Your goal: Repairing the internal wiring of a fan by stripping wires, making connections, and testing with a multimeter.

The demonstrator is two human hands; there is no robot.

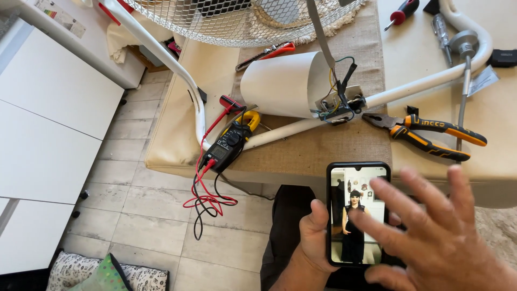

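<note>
My left hand [312,245] grips a black smartphone [356,205] upright over my lap, its screen lit with a picture of a standing person in black. My right hand [439,231] hovers over the phone's right side with fingers spread, a fingertip touching the screen. Beyond the phone, on the burlap-covered table [323,151], lies a dismantled white fan: its wire grille [237,19], a white curved housing [285,83] and exposed wiring [336,105] on the white tube stand.
A black clamp meter [229,144] with red and black leads hangs over the table's front edge. Orange-and-black pliers [431,134] lie to the right, screwdrivers [401,13] at the back right. White cabinets [48,124] stand left; tiled floor below.
</note>
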